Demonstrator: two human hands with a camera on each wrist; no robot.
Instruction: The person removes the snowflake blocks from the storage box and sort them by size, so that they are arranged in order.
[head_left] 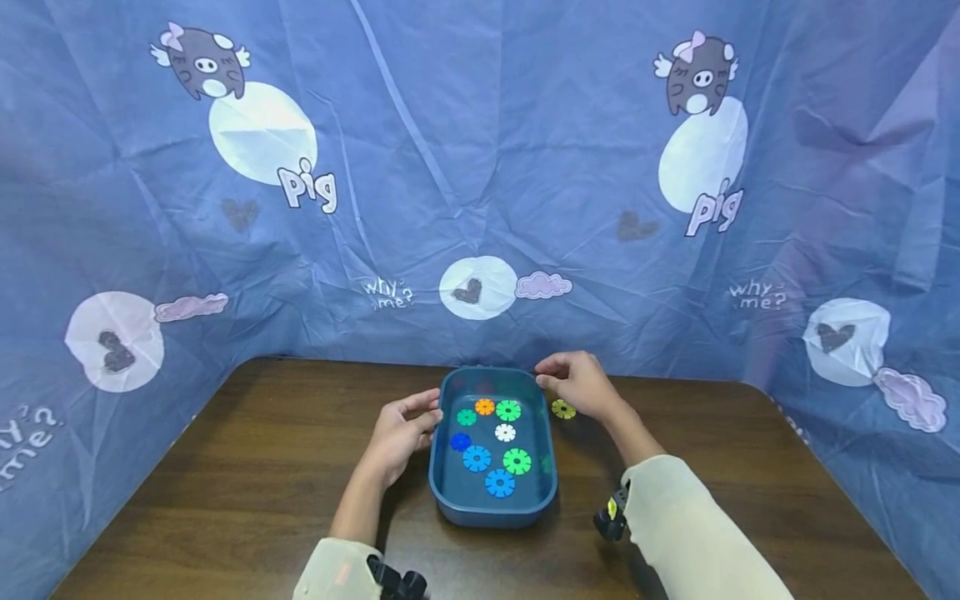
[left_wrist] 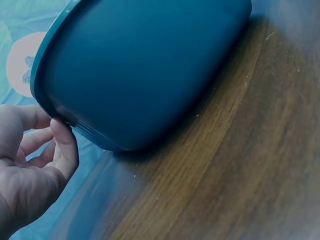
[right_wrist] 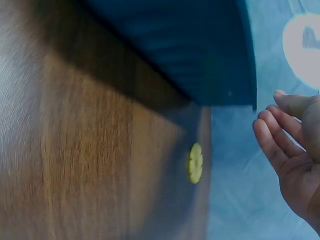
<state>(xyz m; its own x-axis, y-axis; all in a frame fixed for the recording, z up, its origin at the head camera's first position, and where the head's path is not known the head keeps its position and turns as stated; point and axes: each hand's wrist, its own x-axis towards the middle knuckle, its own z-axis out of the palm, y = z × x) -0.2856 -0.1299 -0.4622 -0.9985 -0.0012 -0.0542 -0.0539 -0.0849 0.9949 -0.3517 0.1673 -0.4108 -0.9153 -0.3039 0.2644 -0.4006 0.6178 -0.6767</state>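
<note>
Leftmost, the left hand (head_left: pixel 401 435) sets bent fingers against the rim of a deep, dark teal-blue, round-cornered box (head_left: pixel 491 515) on the brown wooden surface (head_left: pixel 285 450) — they touch it, but whether they pinch it I cannot tell. Inside, left to right, lie a dark blue notched plastic disc (head_left: pixel 457 446), a teal-green disc (head_left: pixel 463 422), a mid-blue disc (head_left: pixel 473 463), an orange disc (head_left: pixel 482 410), a second mid-blue disc (head_left: pixel 496 488), a white disc (head_left: pixel 502 437) and two bright green discs (head_left: pixel 513 466). Right of the box, a yellow notched disc (head_left: pixel 559 412) lies flat on the surface. Just beside it, near the box's far right corner, hangs the right hand (head_left: pixel 581 383), fingers loosely bent, a narrow gap between them and the thumb.
</note>
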